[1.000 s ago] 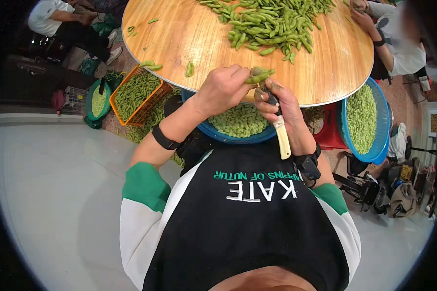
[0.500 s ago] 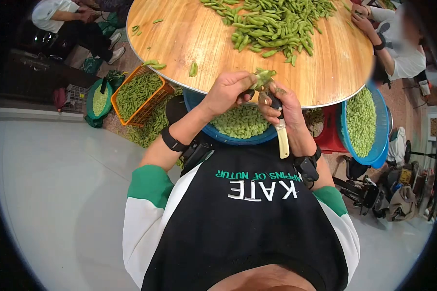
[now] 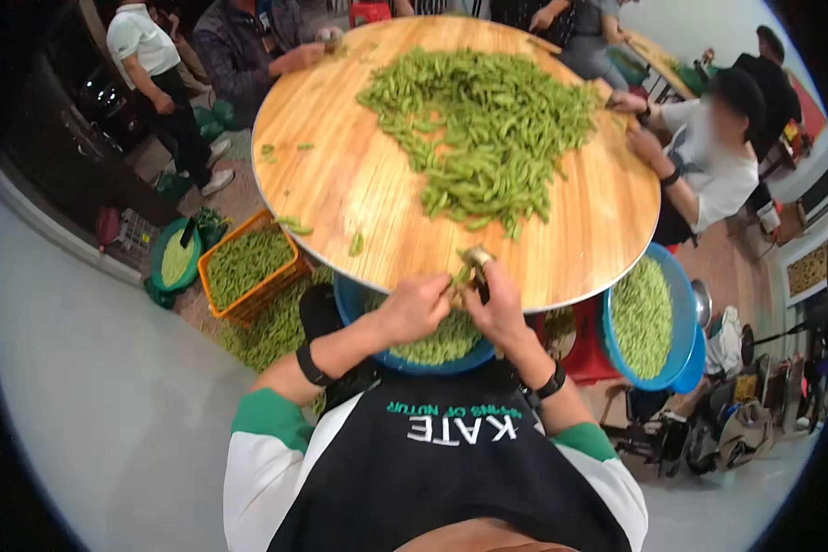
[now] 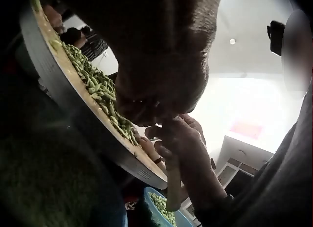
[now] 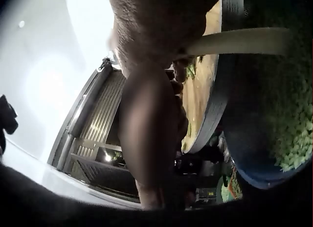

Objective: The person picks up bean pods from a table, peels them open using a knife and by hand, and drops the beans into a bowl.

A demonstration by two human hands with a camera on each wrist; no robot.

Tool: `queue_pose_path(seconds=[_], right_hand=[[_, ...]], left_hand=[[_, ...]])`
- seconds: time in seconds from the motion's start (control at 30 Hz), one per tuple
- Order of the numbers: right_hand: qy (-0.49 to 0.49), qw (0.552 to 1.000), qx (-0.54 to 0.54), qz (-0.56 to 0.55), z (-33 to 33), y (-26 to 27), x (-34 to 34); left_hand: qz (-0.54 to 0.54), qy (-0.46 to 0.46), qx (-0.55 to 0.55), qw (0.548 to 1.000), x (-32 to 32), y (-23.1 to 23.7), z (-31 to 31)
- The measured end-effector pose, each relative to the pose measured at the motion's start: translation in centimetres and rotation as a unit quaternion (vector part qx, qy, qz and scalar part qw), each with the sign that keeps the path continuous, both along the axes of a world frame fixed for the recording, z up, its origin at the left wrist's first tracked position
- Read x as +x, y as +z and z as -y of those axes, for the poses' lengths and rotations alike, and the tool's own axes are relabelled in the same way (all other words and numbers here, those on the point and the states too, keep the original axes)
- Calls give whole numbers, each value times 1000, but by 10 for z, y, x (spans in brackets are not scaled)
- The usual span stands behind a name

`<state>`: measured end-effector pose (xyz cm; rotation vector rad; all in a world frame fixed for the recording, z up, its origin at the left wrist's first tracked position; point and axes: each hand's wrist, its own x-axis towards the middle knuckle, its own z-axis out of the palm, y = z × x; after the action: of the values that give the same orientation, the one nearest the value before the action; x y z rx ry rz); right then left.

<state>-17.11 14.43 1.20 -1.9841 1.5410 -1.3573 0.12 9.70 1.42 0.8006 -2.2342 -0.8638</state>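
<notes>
Both hands meet at the near edge of a round wooden table (image 3: pixel 331 212). My left hand (image 3: pixel 414 305) pinches a green soybean pod (image 3: pixel 462 275) between the two hands. The right hand (image 3: pixel 499 308) grips a cream-handled knife, its fingers and thumb up against the pod. That knife's handle (image 5: pixel 239 42) sticks out of the fist in the right wrist view; its blade is hidden. Directly below the hands is a blue basin (image 3: pixel 351 304) of shelled green beans (image 3: pixel 437 345). A large heap of soybean pods (image 3: pixel 497 138) covers the middle of the table.
An orange crate (image 3: pixel 269 282) of pods stands at the left, with loose pods on the floor beside it. Further left is a green basin (image 3: pixel 177 258) of beans. At the right is another blue basin (image 3: pixel 679 304) of beans. Other people's hands (image 3: pixel 649 143) work at the table.
The head view has tilted up, showing more of the table and people. Both hands stay close together at the pod, and the right hand has turned so the knife's handle no longer shows from above.
</notes>
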Motion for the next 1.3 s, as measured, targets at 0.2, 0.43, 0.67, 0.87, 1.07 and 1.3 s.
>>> queue_pose_path(seconds=[0.2,0.43,0.67,0.87,1.07,1.3], right_hand=[[64,998,23,0,-2,3,-2],[107,994,24,-27,-6,-1,3],[115,986,-45,-108,-18,-19,22],[185,976,-12,-117,-16,-30,20],[176,968,-29,-175,-18,-29,21],[178,956,-36,-232,-28,-33,11]], left_hand=[[-12,-18,21,1000,1,3,-15],[10,-1,86,996,7,3,-32],[-61,61,205,975,15,-27,-37],[-55,70,208,974,13,-63,-38],[-29,108,213,971,9,-66,-44],[-26,30,331,943,10,-77,-39]])
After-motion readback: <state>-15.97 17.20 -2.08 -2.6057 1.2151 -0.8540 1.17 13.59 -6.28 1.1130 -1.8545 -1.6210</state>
